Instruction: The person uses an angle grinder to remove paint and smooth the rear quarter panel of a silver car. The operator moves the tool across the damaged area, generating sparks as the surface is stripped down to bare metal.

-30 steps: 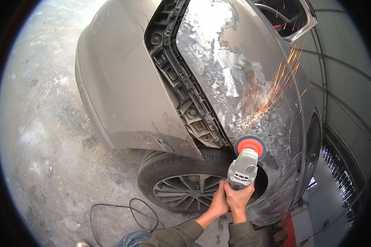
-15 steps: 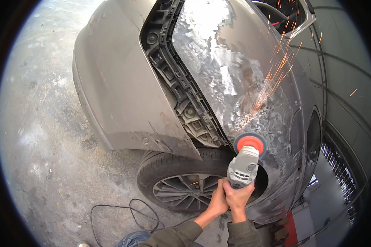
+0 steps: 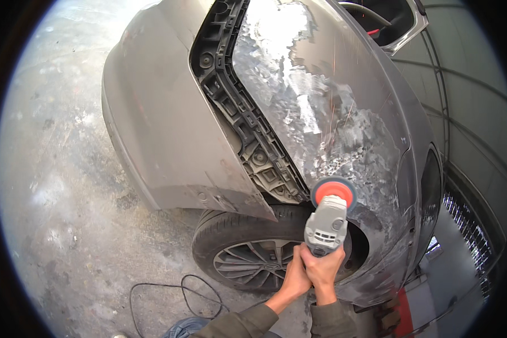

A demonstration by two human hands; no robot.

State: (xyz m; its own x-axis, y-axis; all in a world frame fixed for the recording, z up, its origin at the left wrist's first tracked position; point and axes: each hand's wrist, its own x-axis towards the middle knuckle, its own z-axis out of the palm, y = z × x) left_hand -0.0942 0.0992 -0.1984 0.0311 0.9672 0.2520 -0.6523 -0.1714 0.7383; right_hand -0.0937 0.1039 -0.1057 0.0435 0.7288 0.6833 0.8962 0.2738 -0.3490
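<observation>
- Two bare hands, the left hand (image 3: 296,274) and the right hand (image 3: 325,268), close side by side around the rear end of an angle grinder (image 3: 327,223), their grip wrapped firmly on it; from where I stand, the fingers' undersides are hidden.
- Pale grey casing covers the tool, scuffed whiter toward its head, with a round darker patch on its right side and a row of slots just ahead of the hands.
- Bright orange-red fills the middle of its round disc (image 3: 334,192), ringed by a wider blue-grey edge.
- It sits at the lower part of a scraped car panel (image 3: 357,141), just above the wheel (image 3: 207,239); I can't tell how much of the disc touches the metal.
- Bare, silvery, blotchy patches spread up that panel, beside a black plastic bracket (image 3: 236,107) and a grey-brown bumper (image 3: 158,112).
- Loops of dark cable (image 3: 186,298) lie on the stained floor (image 3: 67,225).
</observation>
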